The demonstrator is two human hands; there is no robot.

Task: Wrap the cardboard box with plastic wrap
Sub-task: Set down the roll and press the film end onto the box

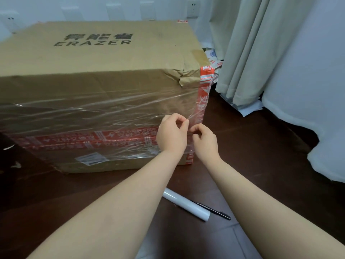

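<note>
A large brown cardboard box (97,58) printed "ERAZER" stands on the dark floor, with red printed tape along its front and right corner. Clear plastic wrap (84,116) stretches in a wrinkled band across the box's front face. My left hand (171,135) pinches the wrap's loose edge near the box's front right corner. My right hand (204,141) sits just beside it, fingers curled and pinching the same film. The white roll of plastic wrap (186,204) lies on the floor between my forearms.
A black pen (214,211) lies against the roll on the dark wooden floor (252,165). Beige curtains (248,49) hang at the right, with a white cloth (308,90) beside them. Torn tape scraps (214,58) lie behind the box. A wall socket (192,8) is above.
</note>
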